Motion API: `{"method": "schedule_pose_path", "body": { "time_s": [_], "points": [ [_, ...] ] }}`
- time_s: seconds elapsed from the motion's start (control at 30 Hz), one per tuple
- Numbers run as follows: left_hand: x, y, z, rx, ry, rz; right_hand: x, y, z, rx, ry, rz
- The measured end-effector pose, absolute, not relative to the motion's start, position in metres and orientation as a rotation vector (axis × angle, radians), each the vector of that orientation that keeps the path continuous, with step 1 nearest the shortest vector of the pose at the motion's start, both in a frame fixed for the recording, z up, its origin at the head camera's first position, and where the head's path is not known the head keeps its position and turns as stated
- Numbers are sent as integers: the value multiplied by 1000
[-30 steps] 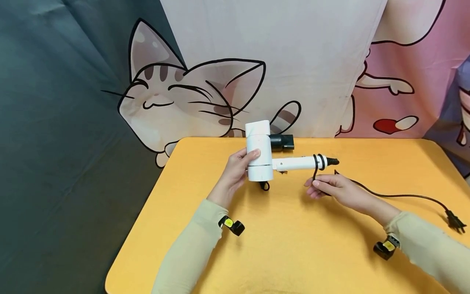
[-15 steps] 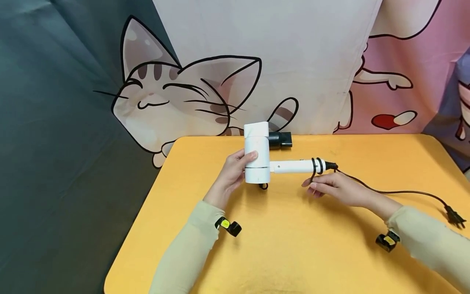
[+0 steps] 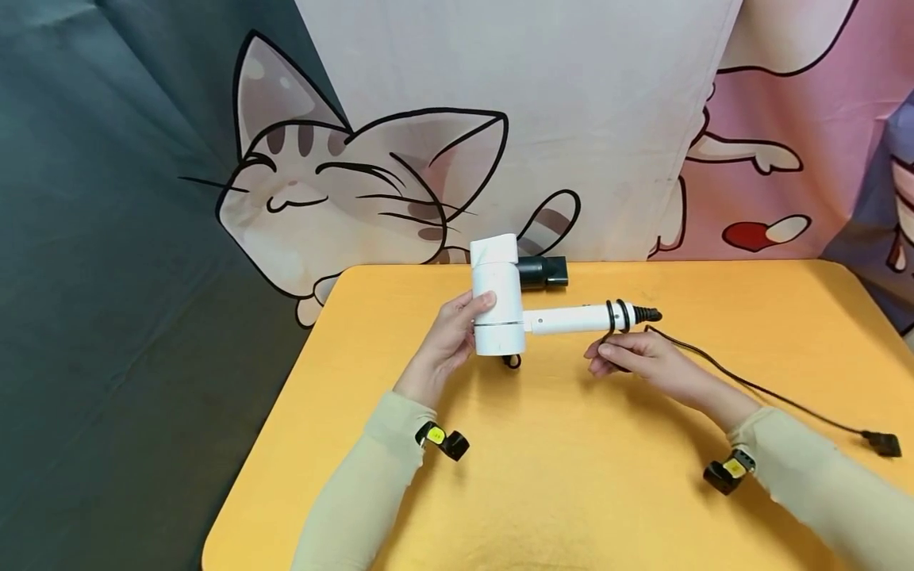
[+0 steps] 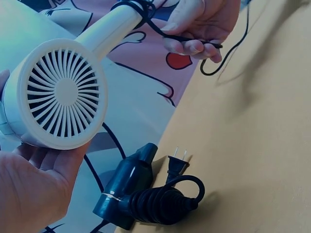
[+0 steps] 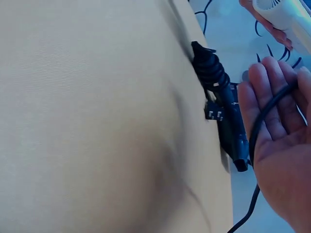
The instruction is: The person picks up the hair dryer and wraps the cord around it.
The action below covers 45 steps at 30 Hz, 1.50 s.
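Note:
A white hair dryer point(image 3: 497, 293) is held above the table, its handle pointing right. My left hand point(image 3: 448, 337) grips its barrel, thumb across the front. In the left wrist view the round slotted grille faces the camera. A black power cord point(image 3: 750, 383) loops round the end of the handle. Just below those loops, my right hand point(image 3: 646, 361) pinches the cord between thumb and fingers. In the right wrist view the cord point(image 5: 259, 116) crosses the palm. Its free end trails right to the plug point(image 3: 881, 443).
A black hair dryer point(image 4: 129, 179) lies at the table's back edge, partly hidden behind the white one in the head view. Its own cord point(image 4: 158, 204) is coiled round its handle, with the plug point(image 4: 177, 165) sticking out. A cartoon-printed curtain point(image 3: 593, 103) hangs behind the yellow table point(image 3: 543, 476).
My right hand has shifted slightly left and up with the cord. The trailing cord has straightened and its plug has turned. My left hand keeps its grip, the white hair dryer drifting slightly left.

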State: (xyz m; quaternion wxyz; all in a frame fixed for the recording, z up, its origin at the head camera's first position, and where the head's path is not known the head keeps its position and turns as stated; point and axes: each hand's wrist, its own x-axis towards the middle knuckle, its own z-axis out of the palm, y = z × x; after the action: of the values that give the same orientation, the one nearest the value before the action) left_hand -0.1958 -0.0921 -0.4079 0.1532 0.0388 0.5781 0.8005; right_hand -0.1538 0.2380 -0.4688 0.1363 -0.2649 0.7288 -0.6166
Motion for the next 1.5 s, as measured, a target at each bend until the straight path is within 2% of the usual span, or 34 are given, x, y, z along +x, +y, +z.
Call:
{"method": "schedule_pose_path", "body": {
  "time_s": [0.6, 0.87, 1.07, 1.5],
  "points": [
    [-196, -108, -407, 285, 1555, 2280, -167, 250, -436, -695, 2078, -1616],
    [-194, -113, -408, 369, 1561, 2196, -184, 261, -415, -997, 2074, -1339],
    [-194, -115, -405, 438, 1648, 2068, -193, 256, -393, -1033, 2102, -1111],
    [-196, -113, -407, 565, 1711, 1882, -196, 226, -348, -845, 2144, -667]
  ]
}}
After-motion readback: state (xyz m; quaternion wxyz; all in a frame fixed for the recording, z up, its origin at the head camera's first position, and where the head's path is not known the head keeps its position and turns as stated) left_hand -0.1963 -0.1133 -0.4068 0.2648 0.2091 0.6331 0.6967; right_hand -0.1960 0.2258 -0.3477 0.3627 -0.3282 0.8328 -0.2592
